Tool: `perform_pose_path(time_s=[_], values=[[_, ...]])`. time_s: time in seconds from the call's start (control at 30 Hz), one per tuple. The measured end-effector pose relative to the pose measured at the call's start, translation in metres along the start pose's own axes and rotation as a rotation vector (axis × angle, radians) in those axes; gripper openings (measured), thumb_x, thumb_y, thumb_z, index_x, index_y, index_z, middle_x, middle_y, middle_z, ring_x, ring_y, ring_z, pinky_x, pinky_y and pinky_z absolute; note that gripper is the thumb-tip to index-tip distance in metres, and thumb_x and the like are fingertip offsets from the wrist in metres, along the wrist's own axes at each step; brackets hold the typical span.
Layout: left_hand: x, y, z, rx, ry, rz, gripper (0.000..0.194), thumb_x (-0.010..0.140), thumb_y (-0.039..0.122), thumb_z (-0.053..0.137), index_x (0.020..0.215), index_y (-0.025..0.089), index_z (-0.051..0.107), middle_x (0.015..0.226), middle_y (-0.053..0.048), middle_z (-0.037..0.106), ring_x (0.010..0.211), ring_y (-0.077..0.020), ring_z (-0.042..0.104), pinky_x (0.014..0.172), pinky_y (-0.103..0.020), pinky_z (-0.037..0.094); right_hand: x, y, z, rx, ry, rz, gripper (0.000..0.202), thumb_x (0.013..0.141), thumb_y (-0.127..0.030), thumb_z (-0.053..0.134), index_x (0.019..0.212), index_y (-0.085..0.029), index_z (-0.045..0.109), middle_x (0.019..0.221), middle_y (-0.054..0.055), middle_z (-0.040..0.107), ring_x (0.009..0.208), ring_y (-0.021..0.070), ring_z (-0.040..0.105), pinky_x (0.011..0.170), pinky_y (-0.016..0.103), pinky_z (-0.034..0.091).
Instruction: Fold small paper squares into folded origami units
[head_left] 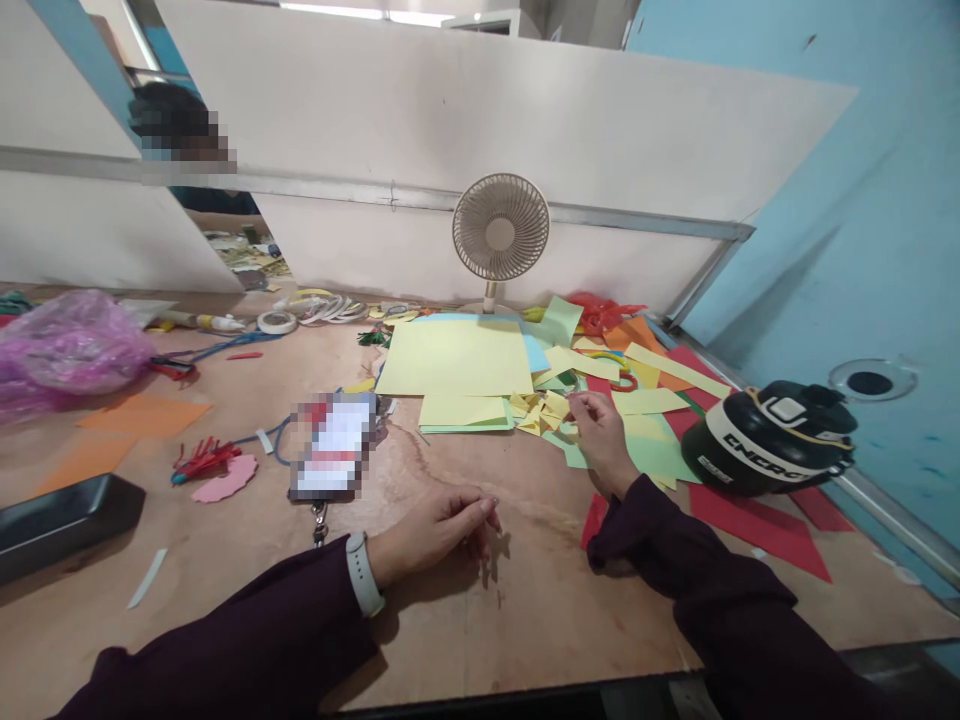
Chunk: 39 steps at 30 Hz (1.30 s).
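My right hand (pixel 602 440) is at the edge of a small heap of folded yellow paper pieces (pixel 534 415). Its thumb and forefinger are pinched on a small yellow paper piece (pixel 556 404); the other fingers curl beneath. Nearer to me, my left hand (pixel 450 528) is just above the bare wood, thumb and forefinger pressed together and the rest bent down. Whatever that pinch may hold is too small to tell. Left of the heap lie light yellow and green paper sheets (pixel 461 412), with a large pale yellow sheet (pixel 457 357) behind them.
A black jug (pixel 765 440) stands at the right on red paper (pixel 757 525). A phone (pixel 334 447) lies left of centre, and a small fan (pixel 500 235) stands at the back. Pink plastic (pixel 71 345) and a black case (pixel 67 525) are far left. A person (pixel 180 125) is beyond the partition.
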<state>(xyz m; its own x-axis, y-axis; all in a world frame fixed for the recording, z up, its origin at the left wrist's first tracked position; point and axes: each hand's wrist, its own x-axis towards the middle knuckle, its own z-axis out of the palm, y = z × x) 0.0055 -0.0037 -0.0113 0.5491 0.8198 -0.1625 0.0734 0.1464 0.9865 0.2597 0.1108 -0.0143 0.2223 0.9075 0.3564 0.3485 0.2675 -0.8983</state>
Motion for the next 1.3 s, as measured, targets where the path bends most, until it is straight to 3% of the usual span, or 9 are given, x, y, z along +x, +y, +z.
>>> perform_pose_path(time_s=[0.23, 0.43, 0.63, 0.7, 0.8, 0.97, 1.1, 1.3], values=[[0.001, -0.001, 0.001, -0.006, -0.008, 0.002, 0.057, 0.086, 0.068, 0.053, 0.081, 0.012, 0.064, 0.061, -0.004, 0.063, 0.054, -0.0129, 0.059, 0.054, -0.023, 0.046, -0.001, 0.002, 0.004, -0.172, -0.045, -0.079, 0.046, 0.078, -0.063, 0.060, 0.067, -0.019, 0.062, 0.071, 0.002, 0.057, 0.067, 0.0171, 0.051, 0.066, 0.033, 0.045], [0.001, 0.000, 0.001, 0.005, -0.027, 0.011, 0.058, 0.085, 0.069, 0.052, 0.081, 0.012, 0.063, 0.061, -0.003, 0.063, 0.054, -0.0123, 0.059, 0.054, -0.022, 0.046, 0.001, 0.008, 0.002, -0.244, -0.021, -0.106, 0.043, 0.085, -0.060, 0.053, 0.086, -0.018, 0.064, 0.080, 0.004, 0.061, 0.068, 0.0180, 0.055, 0.066, 0.036, 0.049], [0.001, -0.001, 0.001, -0.003, -0.050, 0.013, 0.057, 0.085, 0.069, 0.052, 0.081, 0.013, 0.062, 0.061, -0.003, 0.064, 0.054, -0.0134, 0.061, 0.054, -0.023, 0.048, 0.003, 0.007, 0.002, -0.300, 0.005, -0.266, 0.030, 0.088, -0.046, 0.052, 0.096, -0.020, 0.065, 0.104, 0.011, 0.062, 0.100, 0.0265, 0.057, 0.090, 0.045, 0.048], [0.001, -0.003, 0.001, -0.032, -0.067, 0.014, 0.055, 0.086, 0.068, 0.053, 0.082, 0.013, 0.060, 0.062, -0.004, 0.065, 0.054, -0.0143, 0.062, 0.055, -0.024, 0.049, 0.005, 0.008, 0.000, -0.309, 0.005, -0.295, 0.030, 0.089, -0.043, 0.050, 0.099, -0.020, 0.065, 0.108, 0.012, 0.062, 0.107, 0.0281, 0.056, 0.090, 0.045, 0.048], [0.002, -0.005, 0.001, -0.037, -0.075, 0.026, 0.053, 0.088, 0.066, 0.052, 0.082, 0.014, 0.059, 0.063, -0.004, 0.066, 0.056, -0.0149, 0.064, 0.056, -0.024, 0.050, 0.010, 0.013, -0.005, -0.329, -0.012, -0.309, 0.032, 0.090, -0.041, 0.047, 0.104, -0.019, 0.066, 0.110, 0.013, 0.064, 0.106, 0.0275, 0.058, 0.085, 0.043, 0.051], [0.002, -0.006, -0.001, 0.070, -0.055, 0.047, 0.054, 0.089, 0.065, 0.050, 0.085, 0.013, 0.062, 0.066, -0.005, 0.067, 0.058, -0.0147, 0.064, 0.057, -0.023, 0.048, 0.016, 0.022, -0.006, -0.408, -0.083, -0.354, 0.034, 0.087, -0.042, 0.050, 0.103, -0.019, 0.069, 0.108, 0.012, 0.069, 0.105, 0.0290, 0.059, 0.094, 0.047, 0.045], [0.002, -0.003, -0.001, 0.066, -0.069, 0.044, 0.055, 0.089, 0.067, 0.049, 0.085, 0.013, 0.062, 0.067, -0.005, 0.067, 0.060, -0.0154, 0.064, 0.058, -0.024, 0.049, 0.015, 0.027, -0.001, -0.484, -0.093, -0.376, 0.036, 0.086, -0.043, 0.050, 0.103, -0.018, 0.070, 0.103, 0.013, 0.069, 0.099, 0.0305, 0.058, 0.090, 0.048, 0.044], [0.002, -0.002, -0.001, 0.140, -0.041, 0.074, 0.055, 0.090, 0.065, 0.048, 0.084, 0.013, 0.063, 0.071, -0.006, 0.068, 0.063, -0.0157, 0.065, 0.060, -0.025, 0.050, 0.013, 0.028, 0.001, -0.580, -0.074, -0.395, 0.028, 0.087, -0.039, 0.051, 0.092, -0.020, 0.071, 0.095, 0.012, 0.067, 0.093, 0.0284, 0.056, 0.086, 0.043, 0.043]])
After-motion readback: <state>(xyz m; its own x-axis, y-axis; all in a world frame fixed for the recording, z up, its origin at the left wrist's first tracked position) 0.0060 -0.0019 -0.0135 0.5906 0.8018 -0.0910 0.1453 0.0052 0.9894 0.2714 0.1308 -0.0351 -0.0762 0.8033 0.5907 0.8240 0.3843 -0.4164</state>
